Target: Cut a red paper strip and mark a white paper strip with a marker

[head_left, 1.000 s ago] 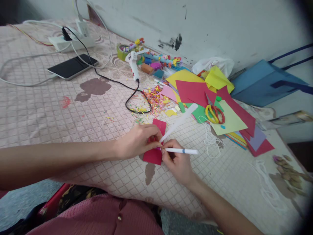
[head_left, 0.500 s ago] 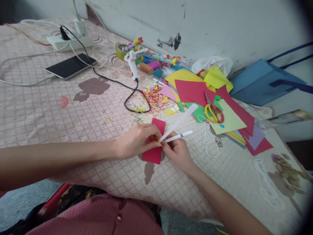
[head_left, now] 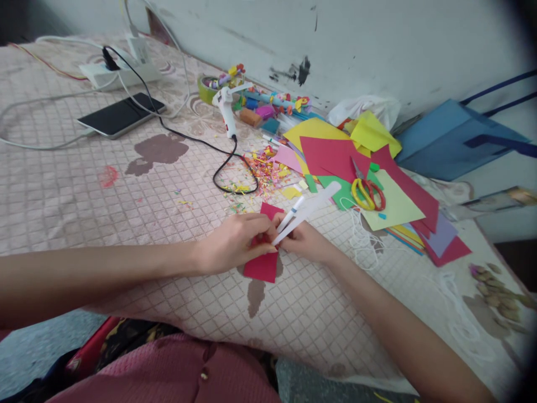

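Observation:
A red paper rectangle (head_left: 263, 265) lies on the quilted pink cloth (head_left: 126, 190) in front of me. My left hand (head_left: 235, 242) presses on it with fingers pinched round the near end of a long white paper strip (head_left: 319, 200) that slants up to the right. My right hand (head_left: 306, 239) is closed on a white pen with a blue band (head_left: 292, 214), held close beside the strip and pointing the same way. Both hands meet over the red paper's middle.
A white glue gun (head_left: 226, 109) with a black cord (head_left: 218, 168) lies behind. Coloured paper sheets (head_left: 335, 154), yellow-and-red scissors (head_left: 366, 193) and paper scraps (head_left: 264, 168) sit at right. A phone (head_left: 121, 115), power strip (head_left: 121, 73) and blue bag (head_left: 453, 140) are further off.
My right hand has swung the pen from pointing right to pointing up alongside the white strip, and moved up toward my left hand. The left hand and red paper stayed put.

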A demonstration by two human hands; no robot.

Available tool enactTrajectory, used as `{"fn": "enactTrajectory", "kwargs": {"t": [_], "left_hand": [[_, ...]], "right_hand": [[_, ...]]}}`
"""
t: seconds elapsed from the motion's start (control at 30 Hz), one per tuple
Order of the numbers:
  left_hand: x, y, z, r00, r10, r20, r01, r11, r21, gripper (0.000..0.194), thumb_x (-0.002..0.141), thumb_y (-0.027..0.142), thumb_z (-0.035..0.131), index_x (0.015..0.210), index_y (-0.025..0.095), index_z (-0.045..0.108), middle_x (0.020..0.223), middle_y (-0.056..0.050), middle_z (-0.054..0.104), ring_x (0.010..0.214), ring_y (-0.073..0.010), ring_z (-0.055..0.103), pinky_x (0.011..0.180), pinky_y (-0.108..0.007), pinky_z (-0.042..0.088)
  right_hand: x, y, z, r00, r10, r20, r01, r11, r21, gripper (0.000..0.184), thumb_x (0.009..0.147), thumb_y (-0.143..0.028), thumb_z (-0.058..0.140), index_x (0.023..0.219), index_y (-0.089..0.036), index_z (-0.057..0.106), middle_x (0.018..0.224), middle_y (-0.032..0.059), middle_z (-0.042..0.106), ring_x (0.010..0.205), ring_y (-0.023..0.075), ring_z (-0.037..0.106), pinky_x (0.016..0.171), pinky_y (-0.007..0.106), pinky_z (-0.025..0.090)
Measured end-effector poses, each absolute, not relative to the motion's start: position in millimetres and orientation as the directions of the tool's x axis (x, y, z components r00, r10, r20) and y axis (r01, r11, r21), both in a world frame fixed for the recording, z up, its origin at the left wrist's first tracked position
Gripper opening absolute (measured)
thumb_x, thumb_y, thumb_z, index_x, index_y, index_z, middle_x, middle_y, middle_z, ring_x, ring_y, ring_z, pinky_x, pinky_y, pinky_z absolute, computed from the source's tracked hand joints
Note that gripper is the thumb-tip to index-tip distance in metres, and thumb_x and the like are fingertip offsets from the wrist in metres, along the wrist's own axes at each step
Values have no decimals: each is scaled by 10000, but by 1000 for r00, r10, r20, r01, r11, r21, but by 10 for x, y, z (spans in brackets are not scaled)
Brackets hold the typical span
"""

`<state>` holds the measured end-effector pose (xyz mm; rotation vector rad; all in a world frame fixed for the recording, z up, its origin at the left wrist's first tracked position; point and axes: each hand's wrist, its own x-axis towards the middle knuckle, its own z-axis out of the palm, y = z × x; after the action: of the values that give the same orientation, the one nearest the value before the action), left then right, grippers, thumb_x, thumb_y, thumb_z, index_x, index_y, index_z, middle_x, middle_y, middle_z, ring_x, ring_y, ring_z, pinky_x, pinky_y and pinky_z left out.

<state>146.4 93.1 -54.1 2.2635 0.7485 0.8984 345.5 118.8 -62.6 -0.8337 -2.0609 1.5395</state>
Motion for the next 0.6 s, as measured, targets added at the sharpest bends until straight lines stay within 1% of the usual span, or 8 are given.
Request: {"fn": "enactTrajectory", "kwargs": {"t": [0.2, 0.33, 0.47, 0.6], "left_hand": [[1467, 938, -546, 613, 674, 412, 281, -673, 684, 85, 802, 107, 624, 785, 147, 551, 744, 12, 593, 673, -97, 549, 622, -199, 423], [1468, 936, -559, 609, 678, 411, 282, -670, 687, 75, 809, 120, 618, 781, 152, 556, 748, 12, 596, 682, -99, 557, 628, -202, 429], [1464, 938, -554, 613, 677, 407, 289, -672, 682, 72, 804, 122, 630, 785, 150, 566, 743, 12, 594, 678, -97, 551, 624, -198, 423], [1463, 936, -538, 616, 684, 392, 296, -662, 689, 57, 815, 152, 621, 780, 154, 575, 737, 13, 597, 671, -98, 552, 618, -201, 422]], "right_hand": [[3370, 1271, -529, -763, 642, -74, 233, 166, -958, 84, 782, -214, 587, 750, -187, 514, 688, -33, 525, 642, 105, 517, 577, 215, 444], [3350, 1336, -528, -803, 590, -83, 220, 164, -962, 90, 769, -216, 610, 741, -184, 531, 697, -32, 545, 671, 114, 546, 597, 222, 461], [3348, 1436, -546, -858, 505, -96, 219, 190, -957, 57, 761, -200, 620, 798, -178, 582, 766, -21, 596, 743, 125, 575, 634, 229, 475], [3331, 1526, -552, -894, 417, -165, 261, 185, -947, 90, 759, -186, 610, 847, -175, 625, 830, -14, 641, 783, 135, 592, 674, 245, 494]]}}
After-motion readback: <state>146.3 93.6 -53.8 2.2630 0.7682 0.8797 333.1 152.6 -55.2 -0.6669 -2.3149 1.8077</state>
